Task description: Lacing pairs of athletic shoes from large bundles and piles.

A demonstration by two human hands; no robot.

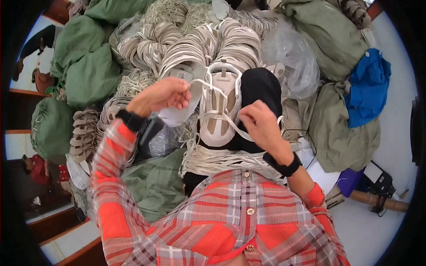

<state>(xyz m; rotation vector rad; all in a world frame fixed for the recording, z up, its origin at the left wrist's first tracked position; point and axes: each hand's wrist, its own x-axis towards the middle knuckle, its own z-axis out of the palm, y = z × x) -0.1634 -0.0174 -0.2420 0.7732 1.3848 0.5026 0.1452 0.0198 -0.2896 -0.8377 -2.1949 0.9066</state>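
Shoe (pixel 217 133) lying upright; left hand (pixel 166 94) pinching lace (pixel 202 81) left of shoe; right hand (pixel 262 126) curling right of it, can't tell from here if gripping; uppers (pixel 238 44) fanning beyond.

The left hand (pixel 171 95) pinches a white lace (pixel 202 82) that reaches across to a beige-and-white shoe (pixel 218 126), which rests toe-down on the wearer's lap beside a black-clad knee (pixel 262 86). The right hand (pixel 262 124), fingers curled, is just right of the shoe, near a lace running off it; whether it grips that lace cannot be told. A thick bundle of pale laces (pixel 230 162) lies across the lap, below the toe. Beyond, pale shoe uppers (pixel 186 55) stand packed in curved rows, with green sacks (pixel 91 66) to the left, and a clear plastic bag (pixel 293 62) and blue cloth (pixel 368 88) to the right.
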